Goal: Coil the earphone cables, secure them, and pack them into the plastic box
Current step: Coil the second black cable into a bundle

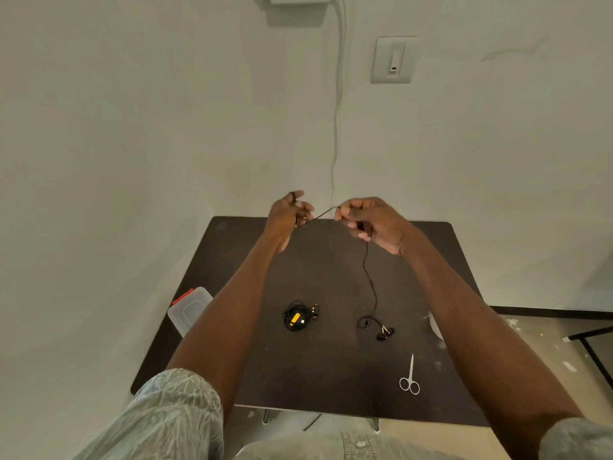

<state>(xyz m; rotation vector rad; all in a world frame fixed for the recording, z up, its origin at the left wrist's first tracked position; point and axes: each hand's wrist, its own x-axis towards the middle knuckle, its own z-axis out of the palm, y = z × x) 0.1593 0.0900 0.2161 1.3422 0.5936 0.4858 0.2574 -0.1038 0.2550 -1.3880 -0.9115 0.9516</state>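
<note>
A black earphone cable (pixel 371 277) stretches between my two raised hands above the far part of the dark table (pixel 331 376). My left hand (pixel 288 215) has the cable wound round its fingers. My right hand (pixel 368 220) pinches the cable, and the rest hangs down to a small loop and the two earbuds (pixel 384 333) lying on the table. A second earphone (pixel 297 317) lies coiled at the table's middle, bound with a yellow tie. The clear plastic box (pixel 187 310) with a red clasp sits at the table's left edge, partly behind my left forearm.
Small silver scissors (pixel 410 376) lie near the table's front right. A white object (pixel 435 327) shows at the right edge, partly hidden by my right arm. The wall stands directly behind the table, with a thin cord (pixel 336 127) hanging down it.
</note>
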